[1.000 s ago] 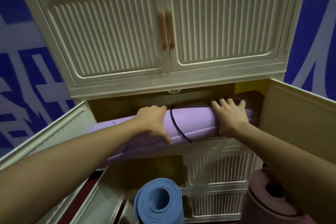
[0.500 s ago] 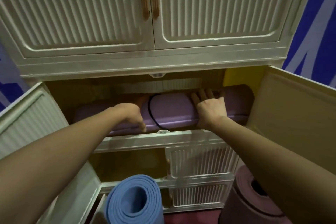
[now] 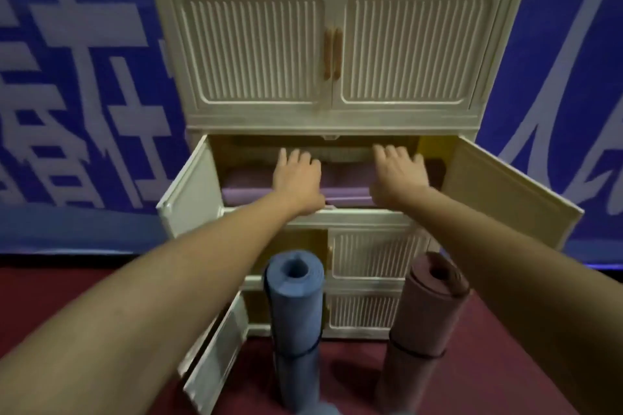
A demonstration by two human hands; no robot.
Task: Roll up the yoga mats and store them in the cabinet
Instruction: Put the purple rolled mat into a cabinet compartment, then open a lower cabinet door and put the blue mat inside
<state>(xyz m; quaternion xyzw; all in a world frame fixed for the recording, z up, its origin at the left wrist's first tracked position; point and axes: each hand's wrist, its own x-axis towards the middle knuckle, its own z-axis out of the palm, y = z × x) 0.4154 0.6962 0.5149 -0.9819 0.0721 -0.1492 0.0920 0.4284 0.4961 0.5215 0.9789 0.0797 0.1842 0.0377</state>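
Since the earlier frames, both hands have lifted off the purple mat (image 3: 340, 185) and the camera has backed away from the cabinet (image 3: 332, 118); the mat has gone from the shelf lip to deep inside.

Head view, the only one. Purple mat lies lengthwise in the cabinet's open middle compartment, behind the front rail. Left hand (image 3: 296, 175) and right hand (image 3: 397, 175) hover in front of that opening, fingers spread and flat, clasping nothing; whether the palms touch the mat cannot be told. Both middle doors stand swung out to either side. Blue mat (image 3: 295, 307) and brown mat (image 3: 426, 310) stand upright on the floor against the cabinet's lower front, each rolled and banded, blue to the left of brown.

Judgement: first mat is stowed; step in hand is the release and withdrawal. Two mats remain. Next move calls for clearing both hands from the opening, lowering to one standing roll, turning it level, and sliding it in beside or above the purple mat. Room there looks tight.
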